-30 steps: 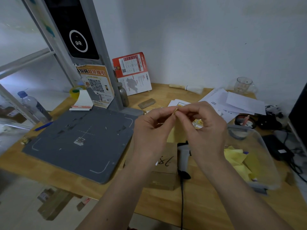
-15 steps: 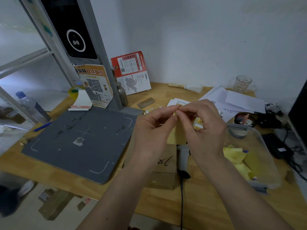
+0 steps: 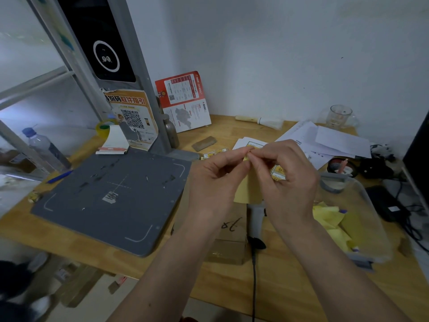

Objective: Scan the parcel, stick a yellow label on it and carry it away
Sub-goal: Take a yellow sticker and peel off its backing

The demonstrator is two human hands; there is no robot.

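Note:
My left hand (image 3: 216, 180) and my right hand (image 3: 287, 180) are raised together above the table, fingertips pinching the top edge of a yellow label (image 3: 247, 189) that hangs down between them. Below the hands lies the parcel (image 3: 229, 235), a small brown cardboard box with "78" handwritten on top, partly hidden by my forearms. A grey handheld scanner (image 3: 255, 219) with a black cable lies against the parcel's right side. The grey scanning pad (image 3: 109, 196) sits to the left of the parcel.
A clear plastic tub (image 3: 362, 219) holding yellow paper scraps stands at right. Sheets of yellow labels (image 3: 216, 153) and white papers (image 3: 329, 140) lie behind my hands. A water bottle (image 3: 44, 149), tape roll (image 3: 103, 129), glass cup (image 3: 340, 116) and black cables (image 3: 399, 205) ring the table.
Both hands stay pinched on the label's top edge, with small finger movements. The view has drifted slightly.

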